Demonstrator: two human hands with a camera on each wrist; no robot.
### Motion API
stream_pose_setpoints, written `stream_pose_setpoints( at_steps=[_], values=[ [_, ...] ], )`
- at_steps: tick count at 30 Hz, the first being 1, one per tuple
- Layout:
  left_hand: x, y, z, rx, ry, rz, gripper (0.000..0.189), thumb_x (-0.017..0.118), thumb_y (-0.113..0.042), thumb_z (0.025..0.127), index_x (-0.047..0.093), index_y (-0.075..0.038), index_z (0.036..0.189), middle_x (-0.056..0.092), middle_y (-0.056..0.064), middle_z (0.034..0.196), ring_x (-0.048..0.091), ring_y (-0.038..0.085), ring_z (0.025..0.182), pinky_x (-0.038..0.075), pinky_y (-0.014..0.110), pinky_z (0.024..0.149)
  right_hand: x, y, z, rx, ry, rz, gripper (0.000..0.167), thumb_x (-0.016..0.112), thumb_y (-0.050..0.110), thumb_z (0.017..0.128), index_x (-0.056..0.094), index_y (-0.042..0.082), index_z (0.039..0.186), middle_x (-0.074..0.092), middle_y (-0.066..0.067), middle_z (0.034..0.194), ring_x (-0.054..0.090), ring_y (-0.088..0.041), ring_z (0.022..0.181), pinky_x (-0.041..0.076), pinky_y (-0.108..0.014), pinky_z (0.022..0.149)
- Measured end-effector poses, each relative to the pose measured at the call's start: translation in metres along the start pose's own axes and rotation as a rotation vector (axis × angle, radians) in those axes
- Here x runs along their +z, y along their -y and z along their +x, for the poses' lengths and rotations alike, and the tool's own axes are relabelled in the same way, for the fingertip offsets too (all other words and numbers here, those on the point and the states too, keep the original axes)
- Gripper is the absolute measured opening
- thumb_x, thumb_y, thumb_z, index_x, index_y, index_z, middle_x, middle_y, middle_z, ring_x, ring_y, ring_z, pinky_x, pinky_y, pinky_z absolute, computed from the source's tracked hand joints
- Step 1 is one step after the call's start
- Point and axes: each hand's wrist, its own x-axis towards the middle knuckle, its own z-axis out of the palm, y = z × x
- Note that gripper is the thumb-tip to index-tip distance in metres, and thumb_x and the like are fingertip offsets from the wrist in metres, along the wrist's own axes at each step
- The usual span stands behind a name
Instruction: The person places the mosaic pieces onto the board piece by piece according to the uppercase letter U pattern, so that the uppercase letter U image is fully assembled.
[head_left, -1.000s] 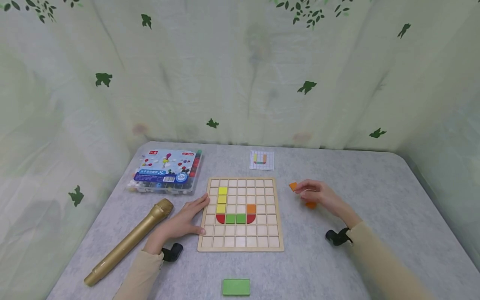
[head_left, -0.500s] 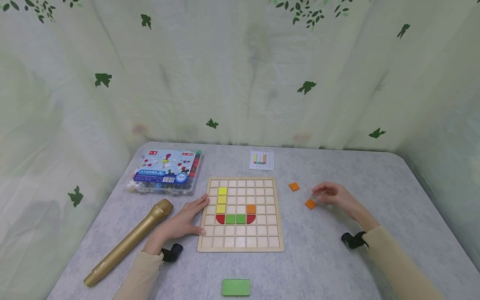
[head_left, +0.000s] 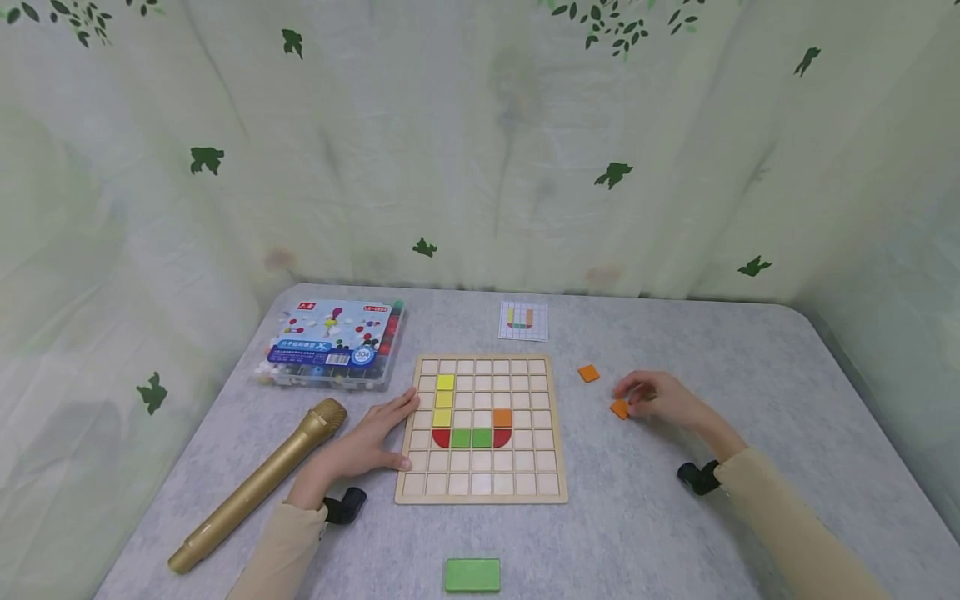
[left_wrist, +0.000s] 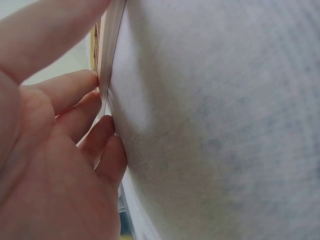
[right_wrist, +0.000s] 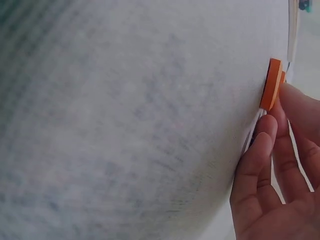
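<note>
My left hand (head_left: 363,442) rests against the left edge of a wooden grid board (head_left: 480,497), fingers extended along its rim. In the left wrist view the fingertips (left_wrist: 90,80) touch the board's side. The board carries a U shape: yellow tiles (head_left: 444,399) on the left, green tiles (head_left: 471,437) between red rounded pieces (head_left: 441,437) below, and one orange tile (head_left: 502,417) on the right. To the board's right, my right hand (head_left: 660,398) pinches an orange square tile (right_wrist: 271,84) between thumb and fingers, low at the table. Another orange tile (head_left: 588,373) lies just beyond it.
A printed pattern card (head_left: 523,321) lies behind the board. At the back left sits a clear plastic case (head_left: 330,343) with a blue label. A gold microphone (head_left: 258,483) lies on the left, and a green rectangular block (head_left: 472,575) near the front.
My right hand let go of the farther orange tile, drew back to the right, then came in to the nearer orange tile. The left hand has stayed on the board.
</note>
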Motion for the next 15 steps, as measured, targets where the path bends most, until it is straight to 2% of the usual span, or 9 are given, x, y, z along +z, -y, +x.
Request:
stream_pose_setpoints(
  at_steps=[7,12,15],
  values=[
    [0.0,0.0006,-0.0005,-0.008,0.003,-0.002,0.092,0.075,-0.029,0.082,0.021,0.002,0.15,0.009,0.019,0.158,0.009,0.043,0.14,0.017,0.059,0.108,0.0046,0.0062,0.0032,-0.001,-0.025,-0.121,0.022,0.068,-0.011,0.079,0.065,-0.002,0.099,0.061,-0.008,0.091,0.052,-0.021,0.082,0.045,-0.03,0.069],
    [-0.0001,0.0002,-0.0001,-0.007,0.002,0.008,0.093,0.075,-0.029,0.081,0.021,0.003,0.15,0.01,0.019,0.157,0.011,0.043,0.14,0.018,0.058,0.108,0.0054,0.0089,0.0024,-0.033,-0.028,-0.135,0.02,0.066,-0.012,0.077,0.063,-0.002,0.094,0.058,-0.007,0.087,0.049,-0.021,0.081,0.043,-0.03,0.068],
    [0.0,0.0001,0.0,-0.006,0.001,0.011,0.093,0.075,-0.029,0.081,0.021,0.003,0.15,0.01,0.019,0.157,0.011,0.043,0.14,0.018,0.058,0.108,0.0044,0.0075,0.0024,-0.018,-0.012,-0.098,0.017,0.063,-0.011,0.08,0.063,-0.002,0.095,0.059,-0.007,0.088,0.051,-0.022,0.081,0.046,-0.031,0.068]
  ],
)
